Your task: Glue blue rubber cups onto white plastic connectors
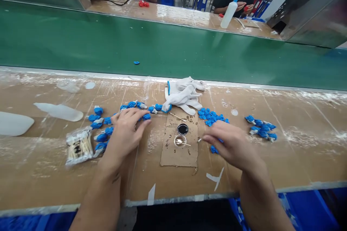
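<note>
Between the thumb and index finger of my left hand is a small blue piece. My right hand is closed in a pinch around a cotton swab, of which only the white tip shows. Between my hands lies a stained cardboard sheet with a small cup of dark liquid. Nearer me on it sits a clear cup with a swab across it. Several blue pieces with whitish parts lie around my left hand. A pile of flat blue pieces is beyond my right hand.
White gloves rest behind the cardboard. A bag of cotton swabs lies at left, near a white bottle. Blue pieces are grouped at right. Past the green belt, two people sit near a squeeze bottle.
</note>
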The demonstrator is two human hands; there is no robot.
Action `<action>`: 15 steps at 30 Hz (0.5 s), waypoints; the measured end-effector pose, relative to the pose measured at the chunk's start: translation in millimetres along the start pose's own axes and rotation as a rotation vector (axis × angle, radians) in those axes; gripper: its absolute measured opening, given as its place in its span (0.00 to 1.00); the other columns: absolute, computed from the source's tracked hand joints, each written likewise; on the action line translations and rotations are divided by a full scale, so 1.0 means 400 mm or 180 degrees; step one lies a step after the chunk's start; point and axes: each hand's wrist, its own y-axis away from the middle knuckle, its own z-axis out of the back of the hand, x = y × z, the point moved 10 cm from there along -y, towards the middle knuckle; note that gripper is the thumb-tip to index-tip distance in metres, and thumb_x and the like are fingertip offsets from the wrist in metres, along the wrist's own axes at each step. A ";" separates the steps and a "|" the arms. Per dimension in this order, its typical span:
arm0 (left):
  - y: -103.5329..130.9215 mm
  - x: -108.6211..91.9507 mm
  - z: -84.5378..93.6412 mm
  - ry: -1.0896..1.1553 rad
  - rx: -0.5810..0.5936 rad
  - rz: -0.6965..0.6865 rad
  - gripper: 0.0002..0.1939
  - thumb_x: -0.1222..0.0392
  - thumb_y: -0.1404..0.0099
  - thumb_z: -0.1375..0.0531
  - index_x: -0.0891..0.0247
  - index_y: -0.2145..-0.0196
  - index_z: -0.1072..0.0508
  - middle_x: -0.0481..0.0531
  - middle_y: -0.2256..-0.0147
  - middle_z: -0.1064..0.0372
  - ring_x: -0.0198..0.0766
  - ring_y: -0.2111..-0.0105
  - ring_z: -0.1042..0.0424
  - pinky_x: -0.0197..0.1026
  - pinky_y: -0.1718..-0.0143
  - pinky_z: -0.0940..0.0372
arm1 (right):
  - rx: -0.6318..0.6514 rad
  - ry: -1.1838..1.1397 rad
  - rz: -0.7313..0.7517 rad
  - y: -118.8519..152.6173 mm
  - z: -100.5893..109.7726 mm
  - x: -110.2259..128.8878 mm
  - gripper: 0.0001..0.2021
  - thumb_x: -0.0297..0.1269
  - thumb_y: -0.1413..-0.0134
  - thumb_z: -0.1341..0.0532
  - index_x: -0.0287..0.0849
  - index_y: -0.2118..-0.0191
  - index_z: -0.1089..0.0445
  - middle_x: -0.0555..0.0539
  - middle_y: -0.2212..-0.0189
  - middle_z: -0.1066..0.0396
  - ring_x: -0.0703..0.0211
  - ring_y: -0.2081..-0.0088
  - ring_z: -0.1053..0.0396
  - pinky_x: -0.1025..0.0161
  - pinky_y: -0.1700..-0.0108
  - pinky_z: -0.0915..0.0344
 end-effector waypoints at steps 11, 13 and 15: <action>0.022 -0.021 0.026 0.2911 -0.0766 0.0216 0.16 0.58 0.44 0.24 0.61 0.59 0.19 0.50 0.66 0.23 0.33 0.70 0.26 0.34 0.67 0.29 | 0.0398 -0.0175 0.0791 -0.020 -0.132 0.093 0.11 0.25 0.31 0.45 0.44 0.60 0.26 0.48 0.68 0.25 0.60 0.68 0.32 0.62 0.68 0.40; 0.018 -0.032 0.026 0.3051 -0.0796 0.0146 0.14 0.55 0.41 0.25 0.61 0.60 0.18 0.51 0.68 0.24 0.33 0.70 0.27 0.34 0.68 0.29 | 0.0183 -0.0122 0.0794 -0.027 -0.135 0.099 0.10 0.24 0.32 0.44 0.43 0.57 0.27 0.48 0.67 0.25 0.59 0.68 0.32 0.62 0.68 0.40; 0.016 -0.029 0.017 0.3246 -0.0788 0.0233 0.13 0.52 0.37 0.29 0.60 0.57 0.17 0.51 0.67 0.26 0.32 0.72 0.27 0.34 0.70 0.30 | -0.0042 -0.0041 0.0819 -0.034 -0.137 0.109 0.09 0.24 0.33 0.44 0.42 0.58 0.28 0.48 0.69 0.26 0.59 0.70 0.33 0.61 0.68 0.41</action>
